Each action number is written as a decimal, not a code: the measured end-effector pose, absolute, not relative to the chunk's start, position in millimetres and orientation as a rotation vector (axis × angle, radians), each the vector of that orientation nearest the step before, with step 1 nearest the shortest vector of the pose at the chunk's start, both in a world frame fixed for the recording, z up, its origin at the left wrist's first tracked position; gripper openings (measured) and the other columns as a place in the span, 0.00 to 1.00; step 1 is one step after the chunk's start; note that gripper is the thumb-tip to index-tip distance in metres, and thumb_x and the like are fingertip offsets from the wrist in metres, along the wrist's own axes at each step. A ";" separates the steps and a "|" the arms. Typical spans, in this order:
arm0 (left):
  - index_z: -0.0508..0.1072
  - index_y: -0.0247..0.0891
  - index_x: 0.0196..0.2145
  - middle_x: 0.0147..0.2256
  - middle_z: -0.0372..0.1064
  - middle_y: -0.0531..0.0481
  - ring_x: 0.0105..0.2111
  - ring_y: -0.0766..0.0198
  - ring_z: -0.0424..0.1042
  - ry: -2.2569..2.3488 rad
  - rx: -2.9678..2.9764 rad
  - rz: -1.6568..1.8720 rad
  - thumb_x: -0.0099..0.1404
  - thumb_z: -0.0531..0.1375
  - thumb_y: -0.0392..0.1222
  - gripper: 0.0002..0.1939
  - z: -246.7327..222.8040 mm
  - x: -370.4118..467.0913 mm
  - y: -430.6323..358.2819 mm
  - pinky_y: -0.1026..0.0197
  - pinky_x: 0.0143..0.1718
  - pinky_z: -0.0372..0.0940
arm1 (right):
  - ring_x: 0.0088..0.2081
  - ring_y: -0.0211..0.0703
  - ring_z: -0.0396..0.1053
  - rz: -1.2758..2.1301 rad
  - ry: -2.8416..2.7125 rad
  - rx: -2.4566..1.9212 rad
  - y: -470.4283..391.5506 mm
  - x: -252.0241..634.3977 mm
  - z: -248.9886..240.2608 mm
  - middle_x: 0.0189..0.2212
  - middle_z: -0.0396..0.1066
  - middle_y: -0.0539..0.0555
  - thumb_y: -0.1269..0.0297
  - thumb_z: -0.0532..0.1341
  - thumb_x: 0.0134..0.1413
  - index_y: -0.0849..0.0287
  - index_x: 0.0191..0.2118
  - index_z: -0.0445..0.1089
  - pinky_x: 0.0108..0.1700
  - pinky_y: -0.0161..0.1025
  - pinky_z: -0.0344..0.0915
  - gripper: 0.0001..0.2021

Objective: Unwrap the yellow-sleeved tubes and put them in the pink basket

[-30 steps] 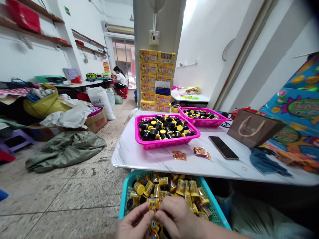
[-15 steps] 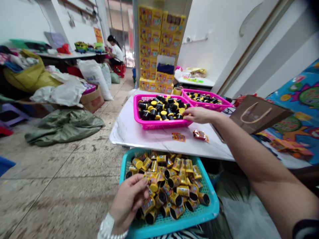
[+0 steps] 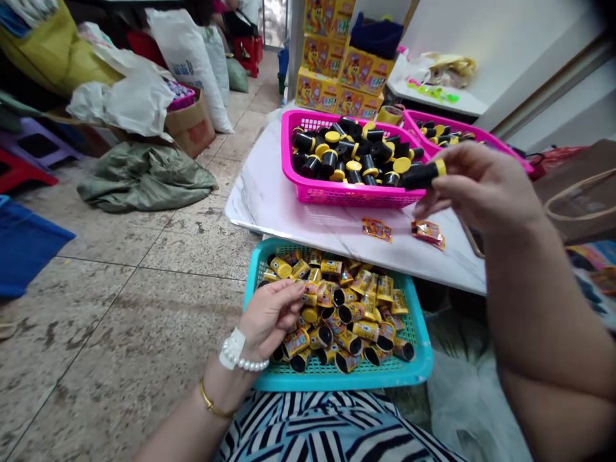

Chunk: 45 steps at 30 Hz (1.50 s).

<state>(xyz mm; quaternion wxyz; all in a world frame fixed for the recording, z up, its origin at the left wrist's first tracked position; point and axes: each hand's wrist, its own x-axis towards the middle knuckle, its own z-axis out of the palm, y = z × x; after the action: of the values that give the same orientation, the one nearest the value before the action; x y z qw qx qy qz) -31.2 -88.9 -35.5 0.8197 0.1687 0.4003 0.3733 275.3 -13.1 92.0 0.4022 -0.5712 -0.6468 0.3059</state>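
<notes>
The person's right hand (image 3: 484, 183) holds a black tub (image 3: 421, 176) by its yellow-capped end, thumb and fingers closed on it. The tub lies nearly level over the right near corner of a pink basket (image 3: 356, 194); whether it touches the rim is hard to tell. The left hand (image 3: 269, 314) pinches a small printed wrapper (image 3: 315, 289) between thumb and finger, above a teal basket (image 3: 346, 384). A white bracelet and a gold bangle circle the left wrist.

The pink basket, heaped with loose black tubs (image 3: 329, 162) with yellow caps, stands on the table (image 3: 303, 221), toward its left edge. Between it and the table's near edge lie two lots of printed packets, a left one (image 3: 376, 229) and a right one (image 3: 428, 234), just apart. A second pink basket (image 3: 510, 152) of tubs stands behind to the right, near a brown bag (image 3: 584, 192).

The teal basket sits below the table's near edge, full of yellow-wrapped tubs (image 3: 364, 330) lying at all angles. Yellow boxes (image 3: 317, 90) are stacked at the table's far end.
</notes>
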 end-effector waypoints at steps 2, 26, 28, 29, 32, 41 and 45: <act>0.72 0.30 0.25 0.20 0.63 0.56 0.17 0.79 0.55 0.833 0.312 0.802 0.47 0.75 0.38 0.15 -36.9 -27.8 -87.2 0.77 0.13 0.41 | 0.27 0.38 0.78 0.970 -1.555 -1.273 -49.6 253.3 65.7 0.31 0.79 0.51 0.55 0.66 0.53 0.64 0.43 0.73 0.30 0.38 0.67 0.18; 0.73 0.30 0.30 0.25 0.70 0.55 0.17 0.78 0.61 0.768 0.242 0.901 0.48 0.75 0.39 0.17 -40.7 -4.0 -94.2 0.77 0.10 0.49 | 0.51 0.46 0.76 0.860 -1.583 -1.301 -130.8 170.4 -21.8 0.53 0.74 0.58 0.72 0.66 0.53 0.54 0.45 0.65 0.53 0.44 0.74 0.15; 0.73 0.31 0.30 0.24 0.70 0.54 0.16 0.77 0.62 0.791 0.258 0.920 0.47 0.75 0.40 0.17 -42.2 -5.6 -94.3 0.77 0.10 0.48 | 0.53 0.47 0.75 0.922 -1.607 -1.261 -130.3 170.6 -22.8 0.54 0.74 0.58 0.74 0.66 0.51 0.54 0.44 0.64 0.53 0.44 0.74 0.16; 0.73 0.31 0.30 0.23 0.70 0.54 0.16 0.77 0.62 0.799 0.271 0.922 0.48 0.75 0.40 0.17 -43.2 -6.4 -94.4 0.77 0.10 0.48 | 0.54 0.47 0.74 0.964 -1.620 -1.238 -130.0 171.0 -22.8 0.54 0.74 0.58 0.75 0.65 0.51 0.54 0.43 0.64 0.54 0.44 0.74 0.16; 0.73 0.32 0.30 0.18 0.66 0.57 0.13 0.78 0.55 0.798 0.305 0.886 0.50 0.73 0.42 0.16 -46.2 -8.1 -95.0 0.76 0.10 0.45 | 0.55 0.48 0.74 1.042 -1.626 -1.213 -129.3 172.4 -22.9 0.55 0.74 0.58 0.77 0.65 0.50 0.54 0.41 0.63 0.54 0.44 0.74 0.16; 0.73 0.34 0.34 0.22 0.66 0.56 0.18 0.76 0.59 0.898 0.414 0.936 0.52 0.73 0.45 0.18 -42.1 -10.2 -102.6 0.77 0.13 0.49 | 0.50 0.47 0.75 0.917 -1.566 -1.078 -130.2 175.4 -36.4 0.48 0.75 0.55 0.76 0.67 0.50 0.53 0.46 0.66 0.53 0.48 0.73 0.19; 0.74 0.38 0.46 0.35 0.73 0.50 0.23 0.72 0.67 0.807 0.671 0.859 0.54 0.73 0.43 0.23 -40.9 -20.9 -105.4 0.71 0.18 0.62 | 0.49 0.46 0.75 0.810 -1.622 -1.081 -134.1 181.0 -35.2 0.46 0.76 0.54 0.75 0.69 0.50 0.51 0.49 0.70 0.55 0.48 0.71 0.21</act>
<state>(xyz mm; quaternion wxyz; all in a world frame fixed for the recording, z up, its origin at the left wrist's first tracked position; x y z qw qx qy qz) -20.9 -105.4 -40.9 0.7789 0.3102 0.3733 0.3972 181.0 -134.1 -35.2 0.4931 -0.4456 -0.6685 0.3338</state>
